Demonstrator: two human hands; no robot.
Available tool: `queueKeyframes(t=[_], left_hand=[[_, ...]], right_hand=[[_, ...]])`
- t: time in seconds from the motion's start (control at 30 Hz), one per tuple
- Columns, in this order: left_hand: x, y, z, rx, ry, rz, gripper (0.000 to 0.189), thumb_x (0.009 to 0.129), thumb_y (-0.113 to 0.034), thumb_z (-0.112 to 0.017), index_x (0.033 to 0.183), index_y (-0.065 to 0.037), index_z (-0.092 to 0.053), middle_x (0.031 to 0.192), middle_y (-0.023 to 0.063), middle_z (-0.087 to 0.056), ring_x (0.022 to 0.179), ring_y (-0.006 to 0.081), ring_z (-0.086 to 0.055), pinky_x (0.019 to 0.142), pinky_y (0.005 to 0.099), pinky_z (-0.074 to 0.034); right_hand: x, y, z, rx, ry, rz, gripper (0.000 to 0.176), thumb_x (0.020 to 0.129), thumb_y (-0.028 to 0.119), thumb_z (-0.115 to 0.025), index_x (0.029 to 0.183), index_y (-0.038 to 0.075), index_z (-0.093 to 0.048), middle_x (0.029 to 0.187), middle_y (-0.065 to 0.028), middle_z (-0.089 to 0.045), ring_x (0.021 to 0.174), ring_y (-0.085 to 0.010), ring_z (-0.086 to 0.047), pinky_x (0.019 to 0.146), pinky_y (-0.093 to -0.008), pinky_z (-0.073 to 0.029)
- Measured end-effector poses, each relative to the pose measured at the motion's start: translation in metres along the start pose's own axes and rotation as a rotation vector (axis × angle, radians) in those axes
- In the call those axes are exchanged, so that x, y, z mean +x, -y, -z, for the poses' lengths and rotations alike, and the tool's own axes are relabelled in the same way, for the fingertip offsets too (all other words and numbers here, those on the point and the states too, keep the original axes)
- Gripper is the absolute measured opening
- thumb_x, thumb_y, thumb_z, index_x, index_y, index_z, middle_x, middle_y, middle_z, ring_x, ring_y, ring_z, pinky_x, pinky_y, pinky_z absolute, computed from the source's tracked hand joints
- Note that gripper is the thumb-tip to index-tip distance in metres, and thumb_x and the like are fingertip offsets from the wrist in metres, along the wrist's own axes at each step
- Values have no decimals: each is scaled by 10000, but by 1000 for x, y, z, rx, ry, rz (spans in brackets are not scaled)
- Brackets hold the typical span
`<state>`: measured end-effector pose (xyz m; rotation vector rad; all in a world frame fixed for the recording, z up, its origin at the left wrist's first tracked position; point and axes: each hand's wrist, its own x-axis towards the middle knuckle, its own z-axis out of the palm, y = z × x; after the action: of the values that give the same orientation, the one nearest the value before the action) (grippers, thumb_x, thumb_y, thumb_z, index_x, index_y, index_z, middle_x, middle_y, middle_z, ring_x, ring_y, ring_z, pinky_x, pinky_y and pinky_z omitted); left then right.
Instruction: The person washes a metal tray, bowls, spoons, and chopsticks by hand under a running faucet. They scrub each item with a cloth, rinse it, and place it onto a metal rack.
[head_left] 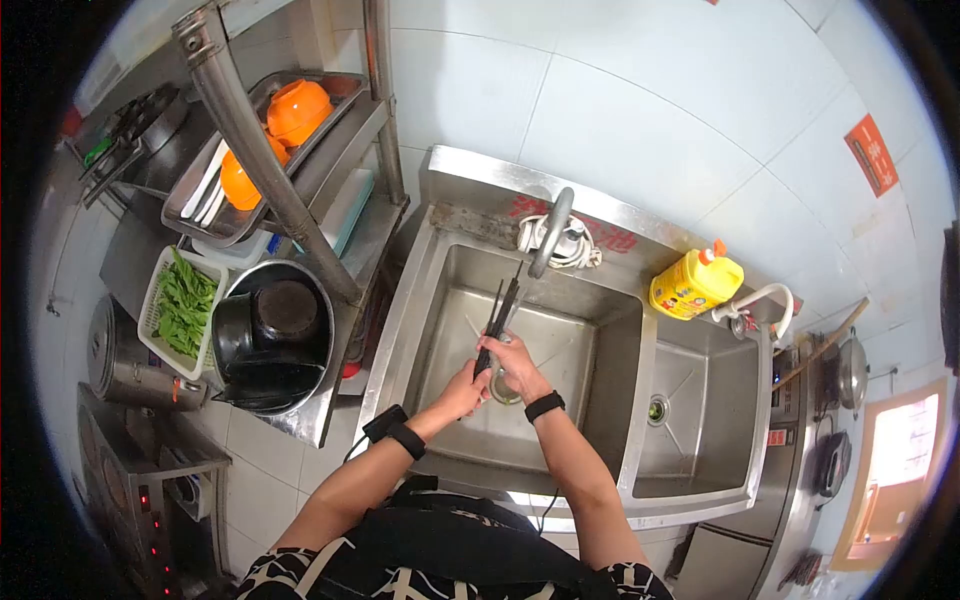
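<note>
Over the large basin of the steel sink (620,380), I hold a bundle of black chopsticks (498,318), their thin ends fanning upward beneath the curved faucet (553,235). My right hand (514,364) wraps round the bundle's middle. Lower down, my left hand (464,391) is closed on the same sticks, close beside the right. Fingers hide the lower part of the bundle. Whether water is running cannot be made out clearly.
A yellow jug (690,285) stands on the sink's back ledge, near a white hose (770,292). To the left, a metal rack (335,235) bears orange bowls (298,112), a basket of greens (185,300) and a large pot (325,345) of black pans.
</note>
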<state>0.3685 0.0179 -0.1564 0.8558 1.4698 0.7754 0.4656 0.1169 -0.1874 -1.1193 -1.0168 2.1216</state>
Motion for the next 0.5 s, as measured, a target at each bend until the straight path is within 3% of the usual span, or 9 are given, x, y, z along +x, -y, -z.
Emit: queueKeyframes(t=[0.1, 0.13, 0.17, 0.2, 0.23, 0.27, 0.3, 0.5], left_hand=[[11, 30, 1, 142, -147, -143, 328, 889, -363, -385, 880, -41, -444, 644, 32, -509, 466, 108, -445, 386, 272, -365], [9, 31, 2, -56, -17, -35, 321, 889, -368, -385, 834, -56, -439, 614, 10, -463, 448, 99, -403, 381, 272, -338], [5, 30, 2, -257, 113, 76, 320, 889, -372, -386, 788, -72, -433, 583, -12, -417, 431, 89, -361, 375, 272, -311], [-2, 27, 3, -259, 110, 86, 320, 889, -372, -386, 788, -72, -433, 583, -12, -417, 431, 89, -361, 375, 272, -311], [-11, 21, 6, -315, 237, 160, 323, 889, -386, -385, 782, -84, -423, 577, -24, -384, 430, 74, -328, 372, 246, -282], [-18, 15, 8, -367, 365, 232, 326, 889, -400, -385, 776, -95, -414, 571, -36, -352, 430, 59, -295, 369, 220, -253], [-23, 11, 11, -366, 366, 238, 326, 889, -400, -385, 776, -95, -414, 571, -36, -352, 430, 59, -295, 369, 220, -253], [-19, 9, 19, -568, 401, 264, 335, 892, -432, -367, 813, -113, -431, 611, -28, -398, 446, 37, -318, 357, 175, -212]], right_hand=[[-2, 4, -13, 57, -17, -54, 183, 747, 82, -580, 914, 27, -529, 776, -41, -556, 735, -146, -521, 708, -257, -405], [10, 2, -4, 59, -14, -59, 183, 747, 82, -580, 914, 27, -529, 776, -41, -556, 735, -146, -521, 708, -257, -405], [27, -2, 16, 36, -2, 65, 171, 765, 93, -568, 917, 27, -526, 770, -42, -551, 712, -146, -521, 684, -260, -412], [37, -2, 30, 15, 8, 187, 161, 782, 104, -556, 921, 27, -523, 763, -42, -547, 689, -146, -521, 661, -263, -419], [39, 5, 36, 19, 8, 179, 161, 782, 104, -556, 921, 27, -523, 763, -42, -547, 689, -146, -521, 661, -263, -419], [39, 15, 39, 229, -22, 201, 151, 797, 117, -545, 920, 32, -523, 749, -38, -542, 670, -140, -516, 638, -263, -420], [37, 20, 39, 439, -53, 223, 143, 811, 130, -535, 919, 38, -524, 735, -34, -537, 650, -134, -511, 616, -263, -421], [-11, 1, -18, 230, -103, 61, 106, 818, 160, -553, 854, 63, -526, 681, -13, -516, 636, -115, -514, 557, -242, -428]])
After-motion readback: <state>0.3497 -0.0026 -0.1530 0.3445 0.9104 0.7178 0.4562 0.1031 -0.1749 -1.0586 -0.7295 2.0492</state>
